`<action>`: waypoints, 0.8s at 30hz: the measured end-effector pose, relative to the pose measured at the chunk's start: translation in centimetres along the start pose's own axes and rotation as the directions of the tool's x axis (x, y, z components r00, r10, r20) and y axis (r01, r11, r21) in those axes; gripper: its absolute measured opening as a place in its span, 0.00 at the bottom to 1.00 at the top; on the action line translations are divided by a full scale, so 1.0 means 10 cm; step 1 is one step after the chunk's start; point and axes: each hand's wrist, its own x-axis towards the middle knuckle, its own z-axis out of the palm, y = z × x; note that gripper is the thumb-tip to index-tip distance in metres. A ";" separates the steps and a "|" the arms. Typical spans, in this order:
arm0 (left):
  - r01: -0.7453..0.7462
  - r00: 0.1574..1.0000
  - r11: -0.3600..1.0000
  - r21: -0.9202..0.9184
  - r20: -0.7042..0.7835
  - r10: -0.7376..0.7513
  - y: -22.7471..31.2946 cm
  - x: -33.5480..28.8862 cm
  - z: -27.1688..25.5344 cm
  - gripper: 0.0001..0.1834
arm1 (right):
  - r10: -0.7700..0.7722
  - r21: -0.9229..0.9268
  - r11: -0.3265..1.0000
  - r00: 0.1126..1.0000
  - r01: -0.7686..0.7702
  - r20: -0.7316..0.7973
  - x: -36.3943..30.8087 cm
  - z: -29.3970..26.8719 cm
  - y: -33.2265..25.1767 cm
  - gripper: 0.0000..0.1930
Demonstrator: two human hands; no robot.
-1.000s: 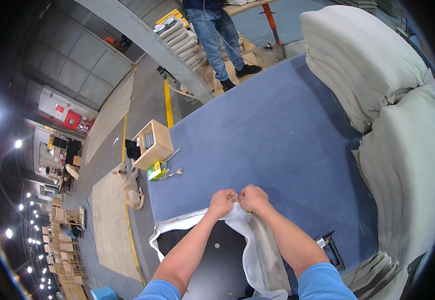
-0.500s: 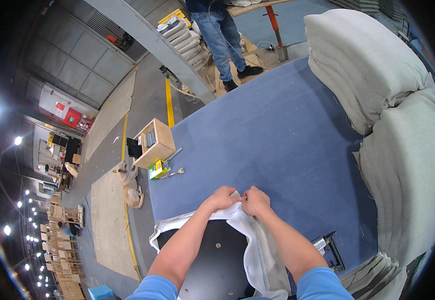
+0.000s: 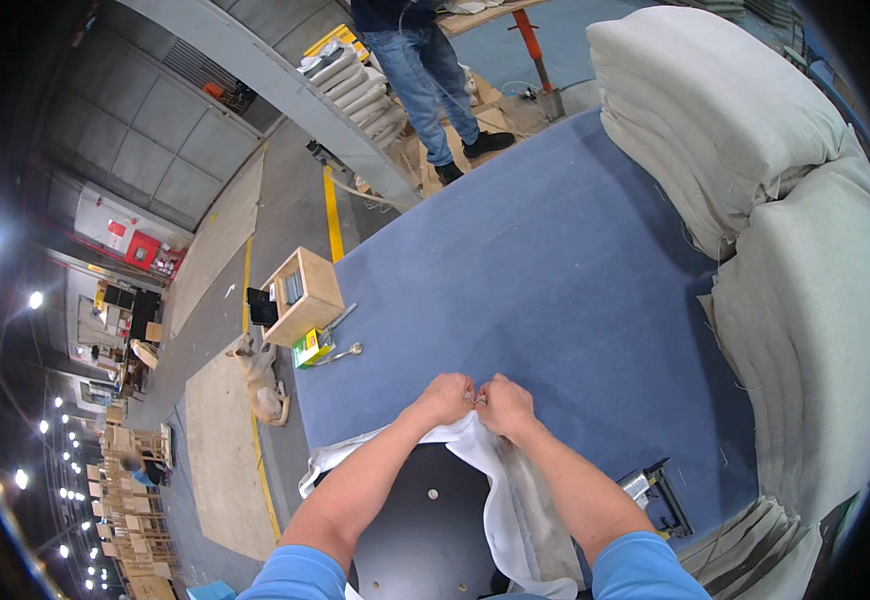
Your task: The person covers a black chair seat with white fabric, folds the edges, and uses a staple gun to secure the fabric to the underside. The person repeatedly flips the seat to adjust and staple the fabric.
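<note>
Left hand (image 3: 445, 398) and right hand (image 3: 504, 405) are meeting, together pinching white fabric (image 3: 500, 495) trailing toward six o'clock.

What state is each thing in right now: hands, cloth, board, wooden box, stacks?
Left hand: closed, pinching the cloth edge.
Right hand: closed, pinching the same edge.
White cloth: draped over the board, bunched at the hands.
Black board: partly covered.
Wooden box: open-sided, on the table corner.
Fabric stacks: piled, folded.

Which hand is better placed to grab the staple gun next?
Right, probably. The staple gun lies on the blue table just outside the right forearm; the right hand and left hand both pinch the white fabric.
</note>
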 end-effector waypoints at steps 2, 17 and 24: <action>0.008 1.000 0.999 -0.037 0.012 -0.008 0.02 -0.02 -0.04 0.12 | -0.012 -0.003 1.000 1.000 0.012 -0.008 0.00 -0.01 0.01 0.12; -0.032 0.998 0.998 -0.059 0.046 0.034 -0.09 0.01 -0.06 0.13 | -0.022 0.017 1.000 1.000 0.022 0.000 0.00 0.03 0.00 0.10; 0.078 0.986 0.986 0.150 0.131 -0.098 0.18 0.12 -0.09 0.14 | -0.026 0.079 0.996 0.999 0.028 -0.032 0.03 0.01 0.12 0.10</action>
